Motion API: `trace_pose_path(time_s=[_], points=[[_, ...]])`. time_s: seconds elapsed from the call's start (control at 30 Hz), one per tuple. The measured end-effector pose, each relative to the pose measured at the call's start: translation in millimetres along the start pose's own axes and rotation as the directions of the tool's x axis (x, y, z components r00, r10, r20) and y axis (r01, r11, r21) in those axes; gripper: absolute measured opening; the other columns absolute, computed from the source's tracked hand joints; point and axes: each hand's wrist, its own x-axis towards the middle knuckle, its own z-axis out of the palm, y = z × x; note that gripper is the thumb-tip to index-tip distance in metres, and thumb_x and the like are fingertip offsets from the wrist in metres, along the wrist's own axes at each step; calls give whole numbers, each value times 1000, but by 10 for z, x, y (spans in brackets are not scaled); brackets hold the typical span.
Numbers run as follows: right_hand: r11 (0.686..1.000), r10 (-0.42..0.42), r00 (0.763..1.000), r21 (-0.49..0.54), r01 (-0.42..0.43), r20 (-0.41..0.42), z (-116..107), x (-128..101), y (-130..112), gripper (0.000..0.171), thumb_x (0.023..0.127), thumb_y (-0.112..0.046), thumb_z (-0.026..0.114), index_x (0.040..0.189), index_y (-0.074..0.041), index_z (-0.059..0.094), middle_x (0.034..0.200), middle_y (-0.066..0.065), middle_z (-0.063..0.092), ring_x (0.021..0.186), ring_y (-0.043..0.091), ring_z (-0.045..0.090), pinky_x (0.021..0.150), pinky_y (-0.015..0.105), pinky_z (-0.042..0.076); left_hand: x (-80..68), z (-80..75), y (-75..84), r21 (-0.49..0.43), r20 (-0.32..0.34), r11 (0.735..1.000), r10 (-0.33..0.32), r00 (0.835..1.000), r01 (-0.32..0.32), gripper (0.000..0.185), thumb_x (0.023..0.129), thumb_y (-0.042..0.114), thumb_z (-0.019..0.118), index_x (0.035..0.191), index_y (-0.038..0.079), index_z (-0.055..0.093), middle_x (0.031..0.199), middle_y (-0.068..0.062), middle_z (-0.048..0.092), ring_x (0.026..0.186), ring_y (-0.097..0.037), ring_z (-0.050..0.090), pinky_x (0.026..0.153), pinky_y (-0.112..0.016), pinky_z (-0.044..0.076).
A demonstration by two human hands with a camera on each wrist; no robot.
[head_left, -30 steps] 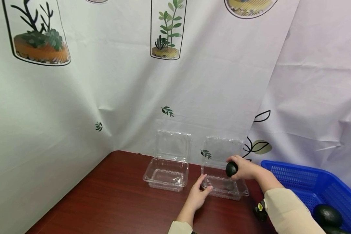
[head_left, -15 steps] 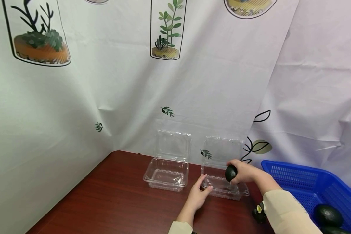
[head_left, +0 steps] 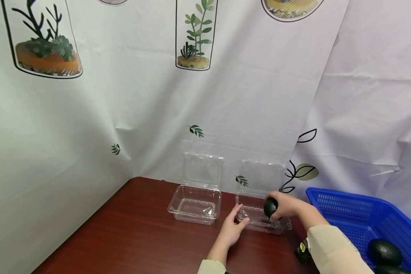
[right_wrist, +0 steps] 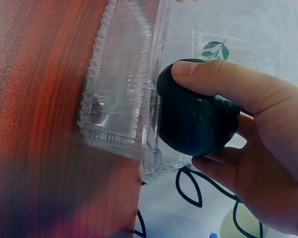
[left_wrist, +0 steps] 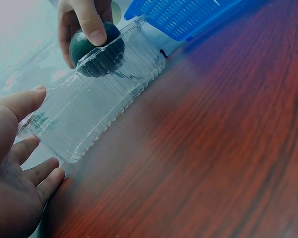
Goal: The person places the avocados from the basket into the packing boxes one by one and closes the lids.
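— Clear plastic, that box (head_left: 262, 217); where was the avocado (head_left: 270, 207)?
— Over its open tray, gripped in the right hand (head_left: 287, 205), thumb and fingers curled round it.
— And the left hand (head_left: 233, 226)?
— Spread loosely, fingertips touching the box's near left corner on the wooden table (head_left: 140, 236). A blue basket (head_left: 349, 213) stood right of it.

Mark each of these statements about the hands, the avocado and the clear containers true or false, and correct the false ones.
1. The right hand grips a dark avocado. True.
2. The avocado is over the left clear container. False: it is at the right clear container.
3. The left hand touches the right clear container's near corner. True.
4. Both containers' lids are closed. False: both stand open.
5. The blue basket holds nothing. False: it holds more avocados.
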Motion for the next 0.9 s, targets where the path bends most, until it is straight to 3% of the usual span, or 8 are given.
trace_pose_path(time_s=[0.33, 0.9], points=[[999, -33, 999, -26, 33, 9, 51, 9, 55, 62, 56, -12, 84, 110, 0, 57, 97, 8, 57, 81, 21, 54, 66, 37, 47, 1, 5, 15, 9, -9, 1000, -4, 1000, 4, 52, 86, 18, 65, 132, 0, 48, 141, -23, 36, 127, -41, 36, 101, -50, 31], [1000, 2, 1000, -23, -2, 9, 117, 40, 54, 63, 55, -12, 84, 112, 0, 58, 110, 15, 53, 85, 26, 54, 70, 40, 47, 9, 16, 5, 12, -13, 1000, -3, 1000, 4, 51, 86, 19, 65, 132, 1, 49, 140, -23, 37, 127, -39, 36, 101, -49, 31]])
